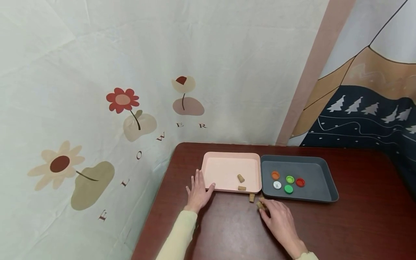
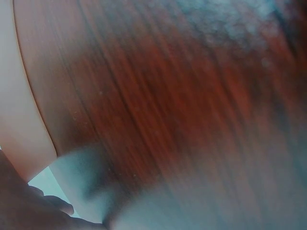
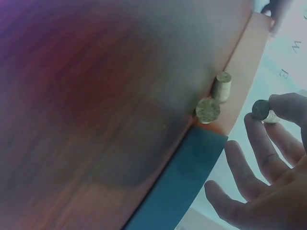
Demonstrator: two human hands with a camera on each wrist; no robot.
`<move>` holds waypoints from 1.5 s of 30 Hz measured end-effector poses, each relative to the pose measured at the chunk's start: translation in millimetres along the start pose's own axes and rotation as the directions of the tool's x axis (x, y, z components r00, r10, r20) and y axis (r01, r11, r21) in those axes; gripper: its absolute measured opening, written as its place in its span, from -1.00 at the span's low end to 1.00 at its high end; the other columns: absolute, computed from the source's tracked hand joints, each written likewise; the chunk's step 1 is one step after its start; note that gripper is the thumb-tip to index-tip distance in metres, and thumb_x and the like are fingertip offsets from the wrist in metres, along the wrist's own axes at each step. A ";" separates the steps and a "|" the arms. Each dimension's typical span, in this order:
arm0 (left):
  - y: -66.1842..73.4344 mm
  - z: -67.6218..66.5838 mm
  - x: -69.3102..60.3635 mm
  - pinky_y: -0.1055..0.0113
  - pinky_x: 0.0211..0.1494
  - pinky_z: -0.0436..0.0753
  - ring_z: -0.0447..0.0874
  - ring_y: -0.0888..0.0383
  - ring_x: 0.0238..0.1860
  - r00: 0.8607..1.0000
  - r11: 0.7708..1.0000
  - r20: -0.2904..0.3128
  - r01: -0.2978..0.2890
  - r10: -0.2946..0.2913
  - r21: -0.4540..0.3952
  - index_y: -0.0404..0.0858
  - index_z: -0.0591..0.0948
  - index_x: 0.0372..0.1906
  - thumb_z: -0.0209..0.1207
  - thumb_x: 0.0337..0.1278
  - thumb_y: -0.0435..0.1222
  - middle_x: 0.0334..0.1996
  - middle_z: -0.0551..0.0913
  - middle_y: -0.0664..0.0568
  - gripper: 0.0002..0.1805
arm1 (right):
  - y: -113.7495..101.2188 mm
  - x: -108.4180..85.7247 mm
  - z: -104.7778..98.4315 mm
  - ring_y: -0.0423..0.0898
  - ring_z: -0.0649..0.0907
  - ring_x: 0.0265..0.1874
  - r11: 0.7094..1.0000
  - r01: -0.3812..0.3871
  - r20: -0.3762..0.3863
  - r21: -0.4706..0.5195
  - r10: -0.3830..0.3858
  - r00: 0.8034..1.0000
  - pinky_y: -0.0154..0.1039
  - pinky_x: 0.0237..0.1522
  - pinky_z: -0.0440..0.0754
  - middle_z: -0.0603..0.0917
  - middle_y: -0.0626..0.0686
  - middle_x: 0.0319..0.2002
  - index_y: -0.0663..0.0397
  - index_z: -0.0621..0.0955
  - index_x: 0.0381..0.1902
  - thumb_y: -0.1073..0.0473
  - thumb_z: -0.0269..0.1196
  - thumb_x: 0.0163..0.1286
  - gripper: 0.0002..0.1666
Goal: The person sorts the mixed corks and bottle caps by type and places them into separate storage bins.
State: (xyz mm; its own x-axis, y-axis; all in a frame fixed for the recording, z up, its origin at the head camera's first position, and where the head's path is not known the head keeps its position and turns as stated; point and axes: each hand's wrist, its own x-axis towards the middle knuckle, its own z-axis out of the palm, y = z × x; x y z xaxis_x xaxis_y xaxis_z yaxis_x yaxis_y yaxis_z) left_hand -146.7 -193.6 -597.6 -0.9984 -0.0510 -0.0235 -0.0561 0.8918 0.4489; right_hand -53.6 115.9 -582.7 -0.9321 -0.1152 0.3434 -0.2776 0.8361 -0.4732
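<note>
My left hand [image 1: 199, 195] rests with spread fingers at the left front corner of the pink tray [image 1: 208, 169]; the left wrist view shows part of that hand [image 2: 29, 206] by the tray wall [image 2: 24, 105]. Thumb and fingertips of my right hand [image 1: 281, 220] pinch a cork [image 1: 260, 205] just in front of the trays. This cork [image 3: 262, 110] shows clearly in the right wrist view, the other fingers of the hand [image 3: 273, 182] spread. Two more corks [image 3: 208, 110] stand out near the tray edges there. Two corks [image 1: 241, 178] lie inside the pink tray, and one cork [image 1: 251, 198] touches its front edge outside.
A dark grey tray [image 1: 312, 180] adjoins the pink one on the right. It holds several caps: orange [image 1: 275, 175], white [image 1: 277, 185], light green [image 1: 290, 179], green [image 1: 288, 189] and red [image 1: 300, 182]. Printed cloth [image 1: 227, 72] hangs behind the brown table [image 1: 227, 231].
</note>
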 end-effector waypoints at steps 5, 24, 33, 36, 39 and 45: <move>0.0 -0.2 -0.5 -0.57 0.39 0.00 -0.08 -0.33 0.62 1.000 1.000 0.006 0.003 -0.003 -0.006 -0.30 -0.02 0.67 0.03 0.41 0.26 0.68 -0.08 -0.15 0.04 | -5.8 8.4 1.7 0.09 0.72 -0.19 1.000 0.000 -0.061 0.029 0.002 0.998 0.18 -0.11 0.65 0.78 0.02 -0.24 0.07 0.77 0.01 0.27 0.60 0.08 -0.52; -3.0 3.3 2.7 -0.58 0.39 -0.02 -0.10 -0.32 0.62 1.000 1.000 0.007 0.004 -0.004 -0.005 -0.29 -0.04 0.68 0.03 0.41 0.26 0.68 -0.10 -0.14 0.04 | -14.0 51.6 9.5 0.10 0.71 -0.24 0.992 -0.071 -0.058 0.109 0.078 0.995 0.19 -0.11 0.62 0.76 0.05 -0.25 0.10 0.73 0.09 0.25 0.51 0.23 -0.55; -5.5 7.2 3.0 -0.60 0.37 -0.02 -0.06 -0.35 0.61 1.000 1.000 -0.017 -0.008 0.007 -0.019 -0.31 -0.01 0.67 0.05 0.39 0.26 0.68 -0.07 -0.16 0.05 | -13.6 70.4 15.0 0.09 0.71 -0.27 0.993 -0.068 -0.050 0.102 0.073 0.996 0.07 -0.28 0.61 0.77 0.05 -0.24 0.11 0.73 0.11 0.23 0.49 0.27 -0.57; -5.8 7.8 3.0 -0.59 0.39 -0.04 -0.08 -0.33 0.62 1.000 1.000 -0.013 -0.002 0.001 -0.021 -0.28 -0.03 0.68 0.06 0.39 0.26 0.68 -0.09 -0.13 0.05 | -12.7 74.9 16.7 0.11 0.71 -0.25 0.993 -0.069 -0.037 0.091 0.072 0.997 0.07 -0.28 0.63 0.78 0.06 -0.22 0.12 0.73 0.11 0.23 0.49 0.28 -0.58; -5.7 7.4 2.8 -0.57 0.41 -0.07 -0.13 -0.30 0.63 1.000 1.000 0.001 0.009 -0.009 -0.017 -0.25 -0.06 0.69 0.03 0.39 0.28 0.69 -0.13 -0.11 0.06 | -11.4 78.9 18.5 0.11 0.72 -0.25 0.997 -0.042 -0.034 0.070 0.044 0.998 0.08 -0.26 0.64 0.78 0.06 -0.21 0.13 0.74 0.08 0.24 0.50 0.26 -0.59; -3.1 3.6 0.4 -0.59 0.39 -0.01 -0.09 -0.33 0.62 1.000 1.000 0.003 -0.004 0.004 -0.001 -0.30 -0.04 0.68 0.02 0.39 0.28 0.68 -0.10 -0.15 0.06 | -8.0 84.7 23.3 0.10 0.73 -0.27 0.998 0.068 -0.017 -0.007 -0.068 0.998 0.13 -0.18 0.67 0.77 0.06 -0.28 0.13 0.75 0.03 0.26 0.52 0.21 -0.60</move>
State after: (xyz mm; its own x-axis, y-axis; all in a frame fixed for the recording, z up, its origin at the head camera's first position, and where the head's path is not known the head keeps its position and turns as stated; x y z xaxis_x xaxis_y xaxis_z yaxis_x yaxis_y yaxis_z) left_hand -147.0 -194.8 -602.2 -0.9986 -0.0464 -0.0241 -0.0523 0.8916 0.4499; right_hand -135.7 87.0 -568.7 -0.9068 -0.1629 0.3888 -0.3391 0.8298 -0.4432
